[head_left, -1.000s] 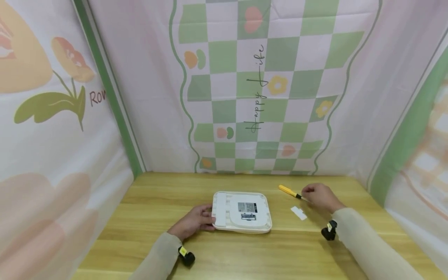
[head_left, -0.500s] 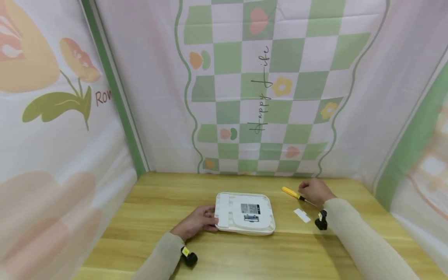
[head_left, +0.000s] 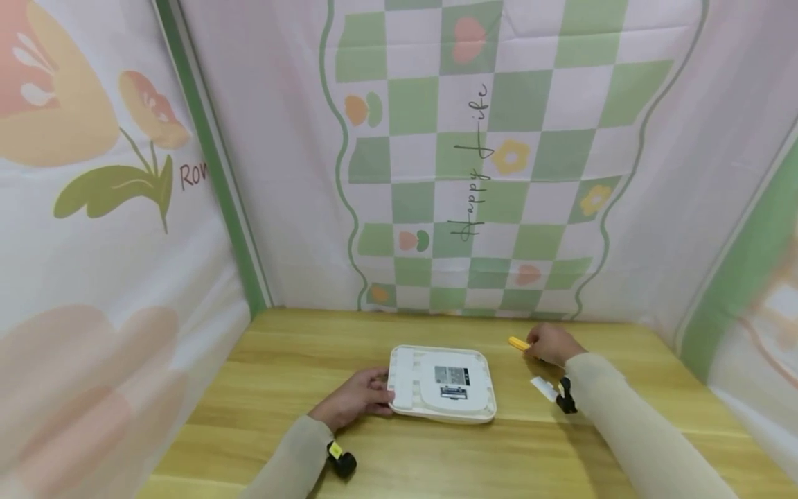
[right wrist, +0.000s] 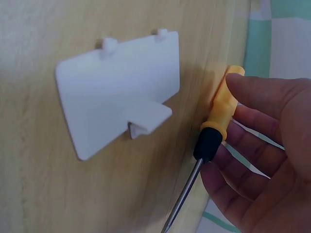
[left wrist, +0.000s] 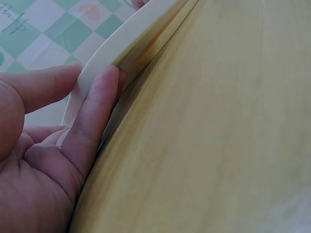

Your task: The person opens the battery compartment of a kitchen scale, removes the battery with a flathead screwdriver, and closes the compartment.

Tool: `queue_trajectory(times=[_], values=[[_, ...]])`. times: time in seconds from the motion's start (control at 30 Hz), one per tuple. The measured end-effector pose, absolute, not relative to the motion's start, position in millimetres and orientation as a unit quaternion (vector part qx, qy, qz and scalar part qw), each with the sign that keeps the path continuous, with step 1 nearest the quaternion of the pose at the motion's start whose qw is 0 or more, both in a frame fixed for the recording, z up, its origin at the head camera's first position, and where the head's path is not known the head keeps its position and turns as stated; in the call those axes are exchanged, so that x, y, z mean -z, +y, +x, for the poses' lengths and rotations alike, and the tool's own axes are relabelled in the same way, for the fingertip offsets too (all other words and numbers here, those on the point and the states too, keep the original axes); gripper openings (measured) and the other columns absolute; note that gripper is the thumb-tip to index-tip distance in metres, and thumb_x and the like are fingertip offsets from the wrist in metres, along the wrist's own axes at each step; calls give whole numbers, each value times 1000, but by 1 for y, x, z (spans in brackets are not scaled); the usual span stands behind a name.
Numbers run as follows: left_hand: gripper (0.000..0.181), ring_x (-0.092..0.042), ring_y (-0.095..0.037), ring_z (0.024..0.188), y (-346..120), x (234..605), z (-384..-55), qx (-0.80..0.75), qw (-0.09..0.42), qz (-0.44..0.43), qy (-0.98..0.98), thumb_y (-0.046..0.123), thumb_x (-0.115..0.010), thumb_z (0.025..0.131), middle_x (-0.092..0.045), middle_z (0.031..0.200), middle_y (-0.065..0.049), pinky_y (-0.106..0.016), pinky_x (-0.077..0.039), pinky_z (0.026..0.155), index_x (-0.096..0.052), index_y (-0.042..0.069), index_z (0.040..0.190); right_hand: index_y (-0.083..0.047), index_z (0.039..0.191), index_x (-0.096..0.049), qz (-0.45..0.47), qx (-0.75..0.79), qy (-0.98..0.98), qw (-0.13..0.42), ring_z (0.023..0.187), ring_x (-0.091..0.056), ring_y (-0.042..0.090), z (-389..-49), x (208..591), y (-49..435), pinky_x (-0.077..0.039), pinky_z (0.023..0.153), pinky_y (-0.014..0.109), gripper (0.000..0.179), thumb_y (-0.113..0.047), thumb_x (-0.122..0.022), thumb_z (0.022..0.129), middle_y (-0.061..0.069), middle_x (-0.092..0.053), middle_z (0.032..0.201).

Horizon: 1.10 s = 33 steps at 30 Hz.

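Note:
A white, flat, square device (head_left: 457, 409) with rounded corners lies underside up, its label and an open battery compartment (head_left: 453, 394) showing. My left hand (head_left: 357, 400) holds its left edge; in the left wrist view the thumb is at the rim and fingers reach under it. Farther right, my right hand (head_left: 552, 344) has its thumb and fingers around the yellow handle of a screwdriver (right wrist: 221, 109), whose metal shaft points back toward the wrist. A small white battery cover (right wrist: 116, 92) with tabs and a clip lies beside the screwdriver, partly hidden by the wrist camera in the head view.
The wooden table (head_left: 299, 346) ends at a fabric backdrop (head_left: 299, 229) with green checks. Printed cloth also hangs on the left and right sides. Black cameras sit on both wrists, the right one (head_left: 566, 396) close over the battery cover.
My right hand has moved left along the screwdriver from near its shaft to the handle, where thumb and fingers now close around it. The left hand keeps its hold on the device.

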State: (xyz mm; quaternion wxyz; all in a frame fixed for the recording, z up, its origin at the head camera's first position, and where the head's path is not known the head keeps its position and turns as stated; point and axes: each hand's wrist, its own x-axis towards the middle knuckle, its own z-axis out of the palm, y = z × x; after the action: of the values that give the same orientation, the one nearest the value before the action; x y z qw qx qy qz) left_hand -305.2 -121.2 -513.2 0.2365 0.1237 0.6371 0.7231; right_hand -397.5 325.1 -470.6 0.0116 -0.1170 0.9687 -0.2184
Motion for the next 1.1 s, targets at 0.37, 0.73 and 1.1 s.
queue_trajectory(times=[0.37, 0.73, 1.1], values=[[63, -67, -30, 89, -120, 514, -305, -726, 237, 128, 632, -7, -61, 90, -66, 104, -21, -40, -59, 81, -31, -9, 146, 0, 90, -69, -159, 151, 975, -17, 73, -58, 23, -396, 471, 313, -52, 70, 47, 19, -12, -74, 76, 7, -65, 82], [66, -67, -31, 90, -121, 515, -307, -726, 237, 126, 633, -6, -63, 90, -66, 104, -21, -40, -59, 81, -29, -9, 147, -1, 95, -70, -173, 118, 978, -17, 78, -62, 30, -401, 463, 315, -54, 71, 51, 15, -4, -66, 80, 11, -67, 87], [66, -67, -30, 90, -121, 514, -306, -727, 240, 121, 632, -6, -63, 90, -65, 104, -21, -39, -59, 81, -29, -9, 147, 3, 97, -68, -218, 58, 971, -84, 73, -62, 31, -406, 433, 325, -54, 68, 53, 26, 5, -68, 72, 11, -66, 81]])
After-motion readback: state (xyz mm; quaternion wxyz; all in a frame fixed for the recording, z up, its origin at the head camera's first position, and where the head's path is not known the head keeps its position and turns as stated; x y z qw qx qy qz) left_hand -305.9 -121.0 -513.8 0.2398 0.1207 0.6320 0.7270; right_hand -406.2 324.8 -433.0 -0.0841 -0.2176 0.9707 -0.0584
